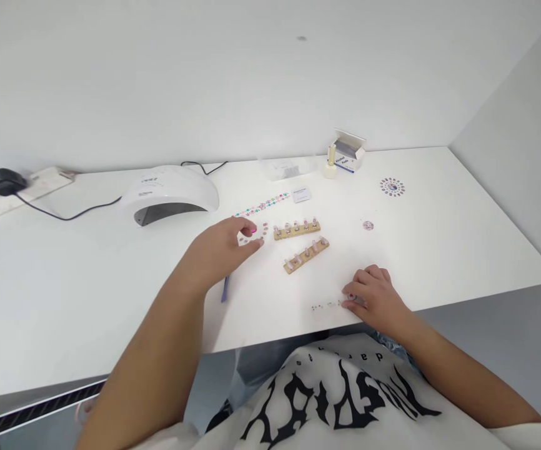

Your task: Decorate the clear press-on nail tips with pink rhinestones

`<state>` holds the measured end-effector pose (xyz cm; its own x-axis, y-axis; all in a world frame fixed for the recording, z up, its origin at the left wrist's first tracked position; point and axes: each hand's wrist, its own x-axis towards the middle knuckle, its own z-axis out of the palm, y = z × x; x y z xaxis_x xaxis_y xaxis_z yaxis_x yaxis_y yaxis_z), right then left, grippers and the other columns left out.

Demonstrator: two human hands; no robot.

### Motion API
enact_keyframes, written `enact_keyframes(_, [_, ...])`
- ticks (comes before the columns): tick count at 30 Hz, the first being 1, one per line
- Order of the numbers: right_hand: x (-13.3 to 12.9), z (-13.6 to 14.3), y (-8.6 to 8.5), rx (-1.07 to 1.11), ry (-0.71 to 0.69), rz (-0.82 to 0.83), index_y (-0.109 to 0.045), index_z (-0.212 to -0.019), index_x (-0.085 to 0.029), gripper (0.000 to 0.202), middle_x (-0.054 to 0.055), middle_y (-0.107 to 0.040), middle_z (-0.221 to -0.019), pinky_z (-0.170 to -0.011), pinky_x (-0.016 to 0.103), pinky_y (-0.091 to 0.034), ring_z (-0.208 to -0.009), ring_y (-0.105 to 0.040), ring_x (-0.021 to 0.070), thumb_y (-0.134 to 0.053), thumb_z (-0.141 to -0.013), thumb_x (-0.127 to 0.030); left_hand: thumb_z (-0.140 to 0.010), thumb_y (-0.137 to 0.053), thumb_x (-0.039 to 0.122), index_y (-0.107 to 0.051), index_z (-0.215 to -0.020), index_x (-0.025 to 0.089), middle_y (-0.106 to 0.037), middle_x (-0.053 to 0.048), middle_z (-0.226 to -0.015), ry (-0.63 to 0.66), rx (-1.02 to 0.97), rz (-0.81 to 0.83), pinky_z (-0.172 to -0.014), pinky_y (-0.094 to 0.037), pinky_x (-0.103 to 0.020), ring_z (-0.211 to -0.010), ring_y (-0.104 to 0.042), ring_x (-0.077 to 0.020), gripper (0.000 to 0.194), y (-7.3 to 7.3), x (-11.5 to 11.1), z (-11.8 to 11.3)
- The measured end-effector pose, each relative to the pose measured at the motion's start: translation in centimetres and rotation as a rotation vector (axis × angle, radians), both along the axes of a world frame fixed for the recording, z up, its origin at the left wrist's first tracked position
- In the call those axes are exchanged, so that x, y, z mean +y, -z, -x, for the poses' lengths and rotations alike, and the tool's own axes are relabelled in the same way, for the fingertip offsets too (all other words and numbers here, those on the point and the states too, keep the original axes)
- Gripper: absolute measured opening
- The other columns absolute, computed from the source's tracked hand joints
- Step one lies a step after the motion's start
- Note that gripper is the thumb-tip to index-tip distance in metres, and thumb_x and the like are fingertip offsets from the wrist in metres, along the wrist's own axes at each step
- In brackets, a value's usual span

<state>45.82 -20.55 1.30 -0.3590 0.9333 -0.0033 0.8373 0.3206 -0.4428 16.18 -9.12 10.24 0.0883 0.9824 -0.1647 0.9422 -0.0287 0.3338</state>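
My left hand (223,247) hovers over a sheet of small nail stickers (265,230), its thumb and index finger apart. A small pink spot shows at its index fingertip; whether it is a nail or an object is unclear. Partly under this hand lies a slim blue-purple tool (225,290). At the front edge, my right hand (368,295) has its fingers curled around the right end of a clear strip with tiny coloured stickers (330,304). Between the hands are two wooden stands holding clear nail tips, one behind (297,231) and one angled in front (306,255).
Back left stands a white nail lamp (172,190), near a power strip (45,183). A colourful sticker strip (262,206), white card (301,194), small bottle (330,164) and open alcohol-pad box (348,153) sit behind the stands. Round sticker pieces (392,187) lie right.
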Motion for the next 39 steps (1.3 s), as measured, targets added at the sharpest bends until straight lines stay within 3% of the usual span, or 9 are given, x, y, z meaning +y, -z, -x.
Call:
enact_keyframes(5, [0.3, 0.4, 0.0, -0.04, 0.015, -0.01, -0.065, -0.12, -0.027, 0.033, 0.009, -0.059, -0.1, -0.087, 0.045, -0.036, -0.095, -0.045, 0.0262, -0.06, -0.089, -0.038, -0.082, -0.05, 0.052, -0.062, -0.104, 0.024, -0.067, -0.002, -0.098, 0.092, -0.026, 0.061, -0.064, -0.046, -0.031, -0.07, -0.061, -0.0183, 0.038, 1.9, -4.3, -0.7])
enact_keyframes(10, [0.2, 0.1, 0.2, -0.019, 0.014, -0.083, -0.07, -0.108, -0.029, 0.023, 0.009, -0.057, -0.118, -0.097, 0.051, -0.033, -0.114, -0.043, 0.0305, -0.059, -0.09, -0.037, -0.081, -0.054, 0.056, -0.057, -0.119, 0.021, -0.065, -0.006, -0.114, 0.162, -0.016, 0.098, -0.079, -0.049, -0.035, -0.101, -0.062, -0.0256, 0.052, 4.8, -4.9, -2.6])
enact_keyframes(15, [-0.4, 0.0, 0.5, -0.043, 0.013, -0.139, -0.069, -0.101, -0.026, 0.017, 0.009, -0.056, -0.126, -0.101, 0.05, -0.032, -0.12, -0.043, 0.0303, -0.059, -0.09, -0.034, -0.087, -0.05, 0.05, -0.057, -0.115, 0.018, -0.064, -0.01, -0.105, 0.089, 0.035, -0.165, -0.071, -0.049, -0.038, -0.095, -0.062, -0.0275, 0.043, 4.9, -7.6, -3.3])
enact_keyframes(17, [-0.7, -0.1, 0.6, -0.048, 0.009, -0.161, -0.069, -0.099, -0.025, 0.016, 0.009, -0.056, -0.127, -0.102, 0.049, -0.033, -0.12, -0.044, 0.0297, -0.059, -0.09, -0.034, -0.089, -0.05, 0.045, -0.059, -0.107, 0.016, -0.064, -0.008, -0.094, 0.205, -0.047, -0.28, -0.069, -0.049, -0.036, -0.087, -0.061, -0.0245, 0.035, 5.4, -9.6, -3.6])
enact_keyframes(20, [-1.0, -0.2, 0.8, -0.05, -0.007, -0.195, -0.069, -0.096, -0.024, 0.016, 0.009, -0.057, -0.126, -0.102, 0.048, -0.034, -0.12, -0.045, 0.0296, -0.059, -0.09, -0.035, -0.089, -0.054, 0.04, -0.06, -0.112, 0.014, -0.063, -0.011, -0.1, 0.539, -0.088, -0.37, -0.077, -0.048, -0.04, -0.091, -0.057, -0.0259, 0.035, 7.2, -12.2, -4.4])
enact_keyframes(23, [-1.2, -0.4, 0.8, -0.042, -0.027, -0.208, -0.069, -0.094, -0.024, 0.016, 0.007, -0.059, -0.124, -0.103, 0.049, -0.033, -0.12, -0.045, 0.0296, -0.059, -0.09, -0.036, -0.087, -0.059, 0.033, -0.061, -0.115, 0.016, -0.065, -0.012, -0.109, 0.594, 0.005, -0.457, -0.082, -0.043, -0.044, -0.097, -0.055, -0.029, 0.033, 9.2, -13.6, -5.2])
enact_keyframes(29, [-1.2, -0.6, 0.5, -0.015, -0.061, -0.194, -0.07, -0.093, -0.024, 0.015, 0.006, -0.061, -0.124, -0.104, 0.048, -0.032, -0.12, -0.045, 0.029, -0.059, -0.09, -0.035, -0.084, -0.064, 0.017, -0.066, -0.098, 0.02, -0.07, -0.005, -0.092, 0.624, -0.073, -0.658, -0.077, -0.042, -0.038, -0.088, -0.059, -0.0222, 0.015, 10.7, -14.1, -5.1])
enact_keyframes(34, [-1.1, -1.1, -0.2, 0.075, -0.131, -0.085, -0.067, -0.102, -0.024, 0.019, 0.007, -0.061, -0.124, -0.105, 0.048, -0.032, -0.123, -0.044, 0.0278, -0.054, -0.093, -0.034, -0.079, -0.066, 0.009, -0.063, -0.093, 0.021, -0.068, -0.001, -0.078, 0.685, -0.168, -0.744, -0.069, -0.044, -0.034, -0.074, -0.059, -0.0178, 0.018, 11.3, -14.0, -4.6])
enact_keyframes(39, [0.5, -1.5, -2.0, 0.379, -0.246, 0.09, -0.056, -0.123, -0.021, 0.033, 0.01, -0.059, -0.128, -0.107, 0.047, -0.034, -0.123, -0.048, 0.0239, -0.048, -0.096, -0.038, -0.078, -0.067, 0.007, -0.061, -0.098, 0.023, -0.066, 0.001, -0.074, 0.733, -0.3, -0.883, -0.061, -0.044, -0.029, -0.065, -0.058, -0.0136, 0.027, 10.0, -12.4, -4.0])
